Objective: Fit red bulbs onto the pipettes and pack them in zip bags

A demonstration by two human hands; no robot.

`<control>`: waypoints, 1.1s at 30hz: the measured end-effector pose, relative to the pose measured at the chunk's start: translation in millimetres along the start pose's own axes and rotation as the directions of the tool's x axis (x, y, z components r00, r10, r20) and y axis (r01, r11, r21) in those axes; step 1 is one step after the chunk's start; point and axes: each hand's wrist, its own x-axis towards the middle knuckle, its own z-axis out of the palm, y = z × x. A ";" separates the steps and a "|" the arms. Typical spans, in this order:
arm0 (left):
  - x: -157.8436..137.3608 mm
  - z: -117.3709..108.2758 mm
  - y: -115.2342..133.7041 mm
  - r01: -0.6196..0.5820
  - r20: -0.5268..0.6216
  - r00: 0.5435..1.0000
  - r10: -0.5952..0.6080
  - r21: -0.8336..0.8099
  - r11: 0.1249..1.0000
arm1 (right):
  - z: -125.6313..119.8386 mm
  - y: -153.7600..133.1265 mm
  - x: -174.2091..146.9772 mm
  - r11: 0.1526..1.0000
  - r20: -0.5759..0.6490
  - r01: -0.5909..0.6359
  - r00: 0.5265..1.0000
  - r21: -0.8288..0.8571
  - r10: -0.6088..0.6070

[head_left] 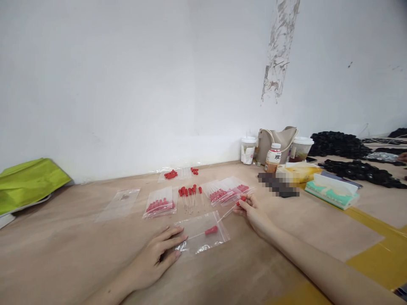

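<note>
A clear zip-lock bag point(199, 242) lies flat in front of me with one red-handled, thin-shafted tool point(211, 230) inside. At the bag's left end, my left hand point(159, 252) holds it against the table with thumb and fingertips. Just right of the bag's zip end, my right hand point(249, 209) is closed on the red handle of another thin-shafted tool point(243, 199). That shaft points down-left, its tip at the bag's mouth. Several loose red-handled tools point(190, 191) lie beyond, between filled bags point(161, 206) and more filled bags point(222, 192).
A flat clear bag point(122, 201) lies left, near a lime-green bag point(28, 182). Small red pieces point(171, 174) rest near the wall. At right are a bottle point(273, 159), lidded cups point(248, 150), a beige bag point(276, 142), a tissue pack point(332, 193) and black bundles point(338, 144).
</note>
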 end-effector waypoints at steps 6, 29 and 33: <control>-0.3 0.0 1.5 0.010 0.015 1.000 -0.011 0.034 0.999 | 5.8 1.6 -16.6 0.997 0.168 -0.075 0.983 -0.022 0.078; -0.5 -0.5 3.5 0.007 -0.018 1.000 -0.006 0.074 0.997 | 17.3 -2.0 -18.7 0.742 0.690 0.410 0.717 -0.530 0.097; 0.0 -2.3 4.9 -0.047 0.018 0.999 0.045 0.101 0.994 | 22.9 -17.6 3.4 0.673 0.572 0.395 0.818 -0.625 0.052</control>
